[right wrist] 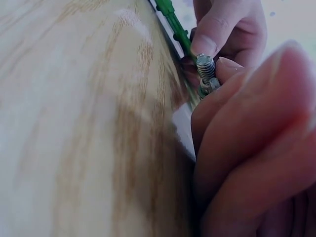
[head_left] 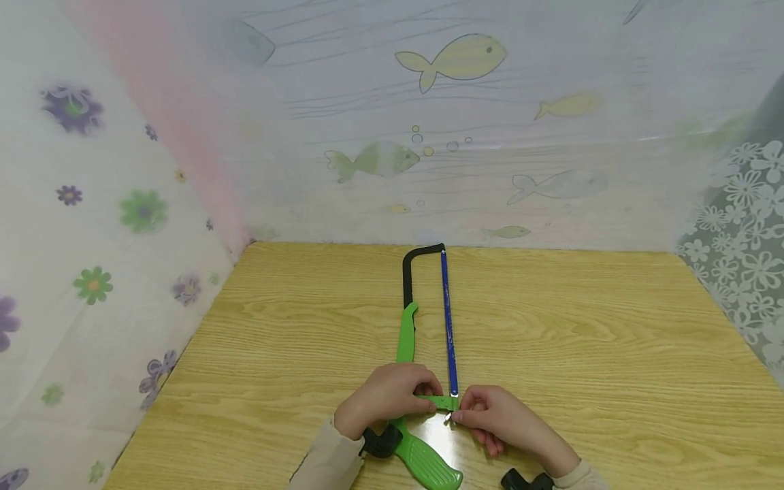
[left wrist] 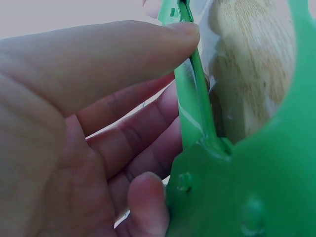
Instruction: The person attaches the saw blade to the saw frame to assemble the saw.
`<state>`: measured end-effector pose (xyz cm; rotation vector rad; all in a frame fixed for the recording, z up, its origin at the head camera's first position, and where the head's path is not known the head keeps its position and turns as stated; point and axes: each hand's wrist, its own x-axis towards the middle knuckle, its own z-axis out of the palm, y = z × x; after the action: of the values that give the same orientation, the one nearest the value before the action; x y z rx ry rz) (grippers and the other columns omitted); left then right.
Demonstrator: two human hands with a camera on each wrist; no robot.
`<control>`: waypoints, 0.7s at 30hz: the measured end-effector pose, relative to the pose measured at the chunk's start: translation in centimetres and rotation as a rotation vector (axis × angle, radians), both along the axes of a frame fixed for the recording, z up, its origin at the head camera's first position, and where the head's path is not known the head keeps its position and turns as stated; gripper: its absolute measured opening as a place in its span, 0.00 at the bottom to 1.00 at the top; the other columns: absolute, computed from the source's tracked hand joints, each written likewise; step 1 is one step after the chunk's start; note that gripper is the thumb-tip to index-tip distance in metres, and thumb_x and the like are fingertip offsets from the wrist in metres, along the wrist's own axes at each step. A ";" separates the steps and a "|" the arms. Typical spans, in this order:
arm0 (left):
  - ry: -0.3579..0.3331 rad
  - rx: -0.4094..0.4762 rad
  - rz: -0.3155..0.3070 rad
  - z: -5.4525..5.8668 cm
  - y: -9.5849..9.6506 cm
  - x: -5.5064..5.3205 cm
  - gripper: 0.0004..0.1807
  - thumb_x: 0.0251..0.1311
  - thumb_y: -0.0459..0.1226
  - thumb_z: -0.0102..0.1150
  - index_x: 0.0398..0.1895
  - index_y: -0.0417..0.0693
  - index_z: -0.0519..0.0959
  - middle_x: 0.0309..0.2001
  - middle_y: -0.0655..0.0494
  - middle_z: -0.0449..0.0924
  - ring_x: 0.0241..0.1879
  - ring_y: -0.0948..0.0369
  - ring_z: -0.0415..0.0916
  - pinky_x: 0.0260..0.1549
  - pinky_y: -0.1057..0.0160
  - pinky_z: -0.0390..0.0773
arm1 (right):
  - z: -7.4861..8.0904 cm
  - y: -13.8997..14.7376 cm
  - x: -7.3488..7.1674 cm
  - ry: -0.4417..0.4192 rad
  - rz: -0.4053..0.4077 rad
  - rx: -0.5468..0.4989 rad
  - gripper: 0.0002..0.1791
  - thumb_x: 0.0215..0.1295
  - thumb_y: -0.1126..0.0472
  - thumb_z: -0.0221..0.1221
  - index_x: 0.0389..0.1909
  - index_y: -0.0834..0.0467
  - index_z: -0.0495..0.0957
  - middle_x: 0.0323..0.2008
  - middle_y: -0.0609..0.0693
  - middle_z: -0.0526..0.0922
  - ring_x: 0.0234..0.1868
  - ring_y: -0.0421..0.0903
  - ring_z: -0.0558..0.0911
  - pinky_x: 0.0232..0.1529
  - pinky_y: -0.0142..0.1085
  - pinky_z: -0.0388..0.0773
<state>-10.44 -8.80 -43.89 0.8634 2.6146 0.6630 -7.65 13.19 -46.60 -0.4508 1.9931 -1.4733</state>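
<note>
A hacksaw (head_left: pixel 406 340) with a green frame and handle (head_left: pixel 429 463) lies on the table, its black bow pointing away from me. The blue blade (head_left: pixel 449 320) runs along its right side. My left hand (head_left: pixel 392 391) grips the short green arm of the frame (head_left: pixel 446 403) at the near end of the blade, the thumb on one side and fingers on the other. At that arm's tip, my right hand (head_left: pixel 508 418) pinches a small metal wing nut (head_left: pixel 450 418). The right wrist view shows a threaded bolt (right wrist: pixel 206 69) sticking out of it; fingers partly hide the nut.
The wood-grain table (head_left: pixel 275 327) meets a fish-patterned sheet (head_left: pixel 367 204) at its back edge. Flower-patterned sheets hang at the left (head_left: pixel 147 272) and right (head_left: pixel 747 238). Black wrist mounts (head_left: pixel 382 442) sit on both sleeves, the left one over the saw's handle.
</note>
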 end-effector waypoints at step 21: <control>-0.001 0.005 -0.001 -0.1 0.0 -0.1 0.06 0.50 0.46 0.62 0.33 0.66 0.80 0.28 0.76 0.70 0.27 0.77 0.66 0.27 0.72 0.67 | 0.0 0.1 -0.2 -0.023 0.021 -0.006 0.18 0.61 0.49 0.53 0.25 0.61 0.76 0.12 0.47 0.72 0.06 0.37 0.67 0.07 0.29 0.63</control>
<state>-10.53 -8.77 -43.96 0.8658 2.6125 0.6698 -7.85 13.30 -46.63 -0.4542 1.9606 -1.4652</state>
